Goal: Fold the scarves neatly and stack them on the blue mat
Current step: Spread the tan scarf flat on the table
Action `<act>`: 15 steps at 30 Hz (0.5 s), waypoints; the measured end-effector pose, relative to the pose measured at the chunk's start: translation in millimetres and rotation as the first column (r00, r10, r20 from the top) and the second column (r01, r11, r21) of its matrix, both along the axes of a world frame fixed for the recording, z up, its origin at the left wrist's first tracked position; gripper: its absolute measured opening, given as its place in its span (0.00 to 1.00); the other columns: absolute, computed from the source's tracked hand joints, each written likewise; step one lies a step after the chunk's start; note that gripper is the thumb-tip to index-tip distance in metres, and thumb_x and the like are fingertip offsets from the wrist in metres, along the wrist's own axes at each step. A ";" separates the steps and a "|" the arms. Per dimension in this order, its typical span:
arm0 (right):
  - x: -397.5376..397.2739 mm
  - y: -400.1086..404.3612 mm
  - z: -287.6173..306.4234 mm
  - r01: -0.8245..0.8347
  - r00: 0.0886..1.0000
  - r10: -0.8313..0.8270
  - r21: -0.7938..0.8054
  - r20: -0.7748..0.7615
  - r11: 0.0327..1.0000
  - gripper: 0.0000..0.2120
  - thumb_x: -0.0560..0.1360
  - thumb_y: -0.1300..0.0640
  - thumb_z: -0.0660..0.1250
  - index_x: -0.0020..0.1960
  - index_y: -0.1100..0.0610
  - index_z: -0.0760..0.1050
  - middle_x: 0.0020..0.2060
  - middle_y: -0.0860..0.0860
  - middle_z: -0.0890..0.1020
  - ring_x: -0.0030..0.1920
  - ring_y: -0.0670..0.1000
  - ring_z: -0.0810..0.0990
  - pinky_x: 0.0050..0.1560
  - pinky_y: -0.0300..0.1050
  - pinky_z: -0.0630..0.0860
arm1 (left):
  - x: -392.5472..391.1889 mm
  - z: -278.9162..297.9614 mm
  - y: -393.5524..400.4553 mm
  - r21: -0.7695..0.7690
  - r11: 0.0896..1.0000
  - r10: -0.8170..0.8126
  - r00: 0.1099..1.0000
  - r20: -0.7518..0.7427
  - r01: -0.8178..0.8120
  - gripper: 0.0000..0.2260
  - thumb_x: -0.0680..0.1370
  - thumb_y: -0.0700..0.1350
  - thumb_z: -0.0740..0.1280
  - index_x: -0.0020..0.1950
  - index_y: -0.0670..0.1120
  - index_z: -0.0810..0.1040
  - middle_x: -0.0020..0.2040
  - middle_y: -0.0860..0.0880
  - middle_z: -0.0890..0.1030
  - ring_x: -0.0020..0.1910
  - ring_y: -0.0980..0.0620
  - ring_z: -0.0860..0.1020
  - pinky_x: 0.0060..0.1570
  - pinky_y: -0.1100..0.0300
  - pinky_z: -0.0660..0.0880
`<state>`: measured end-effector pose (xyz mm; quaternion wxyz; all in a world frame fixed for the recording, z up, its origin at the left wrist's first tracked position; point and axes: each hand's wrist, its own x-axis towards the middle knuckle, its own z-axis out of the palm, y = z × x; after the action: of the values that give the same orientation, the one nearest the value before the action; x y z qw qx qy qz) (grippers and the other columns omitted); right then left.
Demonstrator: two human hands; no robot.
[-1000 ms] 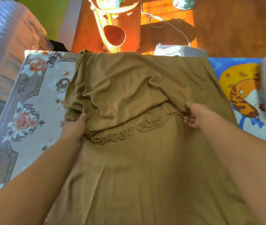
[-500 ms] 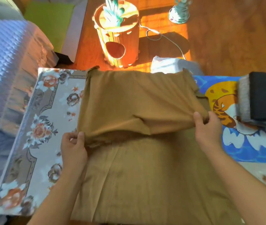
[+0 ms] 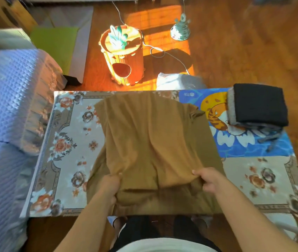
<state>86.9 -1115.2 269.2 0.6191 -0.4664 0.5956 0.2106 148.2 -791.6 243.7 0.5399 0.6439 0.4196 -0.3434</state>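
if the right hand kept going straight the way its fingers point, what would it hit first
The right hand grips the brown scarf with its fingers aimed left, toward the left hand. Straight on it would run along the scarf and likely meet the left hand first, though depth is hard to judge.

The tan scarf hides both hands' fingertips and the blue mat's left edge

Tan scarf: doubled over, creased, spread mid-table; blue mat: tiger print, far-right; folded scarves: black atop grey, stacked on mat.
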 end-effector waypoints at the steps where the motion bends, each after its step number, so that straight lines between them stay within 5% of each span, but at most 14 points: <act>1: -16.6 -4.9 -12.5 0.041 0.999 -0.042 -0.048 -0.024 0.998 0.05 0.80 0.68 0.63 0.53 0.66 0.77 0.43 0.60 0.81 0.40 0.58 0.80 0.30 0.51 0.81 | -4.2 -5.0 9.3 0.077 0.994 0.070 0.995 0.066 -0.075 0.19 0.78 0.52 0.65 0.62 0.39 0.77 0.56 0.43 0.82 0.55 0.37 0.82 0.56 0.39 0.80; 4: -52.2 -16.2 -25.9 0.208 0.973 -0.225 -0.245 -0.044 0.947 0.16 0.79 0.60 0.63 0.65 0.64 0.76 0.54 0.60 0.82 0.52 0.62 0.81 0.51 0.59 0.81 | -11.1 4.0 31.1 0.154 0.885 0.400 0.887 0.230 -0.439 0.15 0.82 0.51 0.58 0.62 0.44 0.78 0.57 0.44 0.79 0.53 0.41 0.79 0.54 0.45 0.79; 6: -55.7 -11.3 2.4 0.192 0.973 -0.228 -0.440 -0.032 0.877 0.17 0.83 0.56 0.60 0.67 0.63 0.74 0.59 0.60 0.79 0.58 0.63 0.78 0.62 0.58 0.76 | -16.7 18.8 42.0 0.146 0.829 0.471 0.815 0.337 -0.539 0.12 0.85 0.48 0.57 0.63 0.46 0.77 0.57 0.44 0.78 0.51 0.43 0.78 0.52 0.48 0.77; 8: -51.3 -6.1 22.1 0.165 0.983 -0.186 -0.484 0.005 0.859 0.19 0.84 0.54 0.58 0.70 0.64 0.72 0.63 0.60 0.77 0.62 0.64 0.76 0.65 0.55 0.73 | -15.7 27.1 50.8 0.167 0.872 0.382 0.852 0.357 -0.461 0.10 0.84 0.47 0.60 0.62 0.47 0.77 0.56 0.43 0.78 0.49 0.42 0.78 0.51 0.49 0.76; 11: -31.6 -0.2 26.8 0.160 0.986 -0.167 -0.338 0.008 0.927 0.20 0.83 0.55 0.62 0.70 0.65 0.70 0.65 0.63 0.77 0.62 0.63 0.77 0.65 0.58 0.74 | -9.4 17.7 58.5 0.060 0.960 0.262 0.954 0.145 -0.273 0.09 0.81 0.45 0.64 0.58 0.44 0.79 0.52 0.38 0.82 0.46 0.39 0.82 0.48 0.44 0.80; 15: -2.6 10.7 42.5 -0.028 0.998 0.025 -0.047 -0.058 0.999 0.09 0.81 0.62 0.65 0.59 0.64 0.76 0.48 0.63 0.82 0.44 0.60 0.82 0.45 0.55 0.82 | 0.7 22.1 50.0 -0.001 0.994 -0.108 0.991 0.075 0.108 0.16 0.76 0.40 0.68 0.63 0.39 0.78 0.45 0.35 0.82 0.34 0.43 0.79 0.44 0.43 0.80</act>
<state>84.3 -1104.5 311.8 0.5875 -0.4827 0.6118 0.2180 149.0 -741.6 265.8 0.5376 0.6765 0.3628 -0.3488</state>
